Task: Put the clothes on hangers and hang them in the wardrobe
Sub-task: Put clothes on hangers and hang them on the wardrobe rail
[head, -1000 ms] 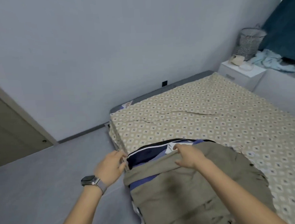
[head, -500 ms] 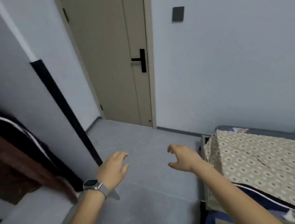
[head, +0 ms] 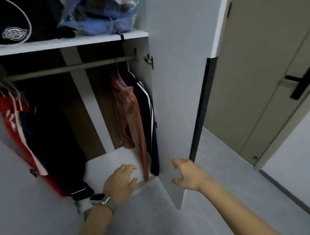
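Observation:
I face the open wardrobe, whose metal rail [head: 72, 67] runs under a white shelf [head: 67, 44]. A pink garment [head: 129, 115] and a dark one with white stripes [head: 147, 117] hang at the rail's right end. A red and white jacket [head: 14, 120] and dark clothes hang at the left. My left hand [head: 120, 182], with a watch on the wrist, reaches forward empty, fingers relaxed, low before the wardrobe floor. My right hand [head: 188, 174] is also empty, fingers spread and loosely curled, in front of the open wardrobe door [head: 176, 98]. No hanger is in either hand.
On the shelf lie a black bag [head: 13, 25] with a white cord and a clear plastic bag of blue fabric [head: 100, 15]. The open wardrobe door has a black edge strip [head: 202, 111]. A beige room door [head: 266, 77] with a black handle stands at the right. The floor is grey.
The view has swung left from the bed, past the room door, to the wardrobe. My hands let go of the olive garment on the bed and now reach toward the wardrobe empty.

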The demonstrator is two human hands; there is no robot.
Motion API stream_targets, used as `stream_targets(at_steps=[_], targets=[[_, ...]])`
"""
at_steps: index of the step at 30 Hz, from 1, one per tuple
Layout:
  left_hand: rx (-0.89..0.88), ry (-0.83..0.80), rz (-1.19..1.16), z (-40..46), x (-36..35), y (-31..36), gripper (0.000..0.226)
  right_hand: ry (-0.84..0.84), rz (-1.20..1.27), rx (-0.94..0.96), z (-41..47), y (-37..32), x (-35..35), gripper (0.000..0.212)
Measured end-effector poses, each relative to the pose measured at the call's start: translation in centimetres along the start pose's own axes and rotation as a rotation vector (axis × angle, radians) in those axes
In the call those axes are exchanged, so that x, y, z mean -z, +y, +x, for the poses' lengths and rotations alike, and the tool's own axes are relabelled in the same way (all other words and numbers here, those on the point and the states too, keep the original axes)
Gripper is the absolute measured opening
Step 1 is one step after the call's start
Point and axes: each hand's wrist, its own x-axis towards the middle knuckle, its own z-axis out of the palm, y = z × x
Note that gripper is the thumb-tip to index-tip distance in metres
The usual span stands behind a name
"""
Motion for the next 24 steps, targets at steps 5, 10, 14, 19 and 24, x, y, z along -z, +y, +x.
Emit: stream_targets(at_steps=[5, 10, 14, 19, 24], targets=[[0.102, 0.05, -0.025, 2.2, 0.8, -2.5, 0.038, -0.058, 0.046, 0.109, 6.3, -1.2, 1.0, 0.048], [0.208, 0.051, -0.015, 4.9, 1.8, -4.0, 0.038, -0.121, 0.073, 0.192, 12.2, -1.5, 2.3, 0.053], [0.269, 0.048, -0.023, 6.9, 2.4, -5.3, 0.042, -0.15, 0.063, 0.248, 16.4, -2.0, 2.8, 0.055], [0.37, 0.099, -0.049, 8.0, 2.9, -8.2, 0.047, -0.195, 0.051, 0.347, 21.4, -4.3, 1.8, 0.045], [0.503, 0.135, -0.085, 7.9, 4.7, -12.9, 0.05, -0.259, 0.008, 0.472, 26.7, -10.3, 0.6, 0.055]])
